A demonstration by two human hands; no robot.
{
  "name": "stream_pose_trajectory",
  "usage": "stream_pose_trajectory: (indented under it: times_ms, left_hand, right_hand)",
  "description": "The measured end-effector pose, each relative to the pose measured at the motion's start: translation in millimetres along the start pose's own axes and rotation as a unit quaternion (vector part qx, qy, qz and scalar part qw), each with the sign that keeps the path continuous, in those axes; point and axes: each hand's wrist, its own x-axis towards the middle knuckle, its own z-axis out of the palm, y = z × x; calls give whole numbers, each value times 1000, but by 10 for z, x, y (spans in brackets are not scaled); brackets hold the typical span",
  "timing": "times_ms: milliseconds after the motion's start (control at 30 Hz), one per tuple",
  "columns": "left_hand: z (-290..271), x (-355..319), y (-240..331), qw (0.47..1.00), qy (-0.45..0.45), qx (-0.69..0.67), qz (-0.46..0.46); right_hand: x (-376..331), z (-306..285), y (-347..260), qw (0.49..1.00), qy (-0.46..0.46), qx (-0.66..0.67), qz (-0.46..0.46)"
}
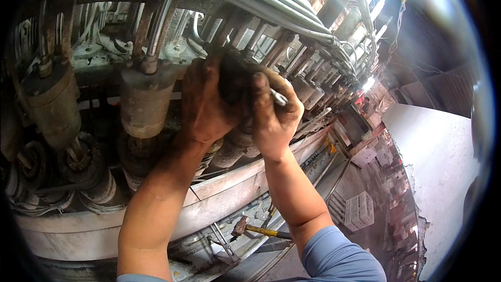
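Left hand (206, 102) grip curled on dark part (233, 78); right hand (276, 112) closed around pale rod (279, 97). Cylinder (147, 102) crowds left; rail (229, 194) edge below; more room lower right.

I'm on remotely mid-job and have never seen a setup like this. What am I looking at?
This single fisheye view looks down from the worker's head; the curved edges are lens bend. The left hand and right hand are bare. Between them is a dark part; the left grip is hidden. The right fingers hold a shiny piece. Around them stand grimy metal cylinders under a cable bundle. Below the pale rail lies a yellow-handled hammer.
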Motion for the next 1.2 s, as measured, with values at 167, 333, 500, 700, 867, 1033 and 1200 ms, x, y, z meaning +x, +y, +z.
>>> stream_pose_trajectory:
  times_ms: [167,333,500,700,867,1033,1200]
  left_hand:
    - [70,155,212,998,-45,-13,-44]
    - [86,115,163,998,-39,-17,-51]
    - [102,88,150,996,-53,-49,-60]
    - [118,-45,61,993,-17,-111,-38]
    - [117,45,155,994,-16,-98,-51]
    - [98,93,135,996,0,-81,-27]
    - [53,73,133,999,-1,-47,-21]
  right_hand:
    - [503,247,-351,943,-68,-306,-115]
    - [582,531,-436,877,-250,-405,-71]
    - [482,81,-494,958,-35,-177,-224]
    - [58,-257,-110,978,67,167,102]
    - [124,-270,-68,984,27,144,104]
    - [85,-205,-45,979,35,171,108]
    - [12,-178,13,977,45,172,121]
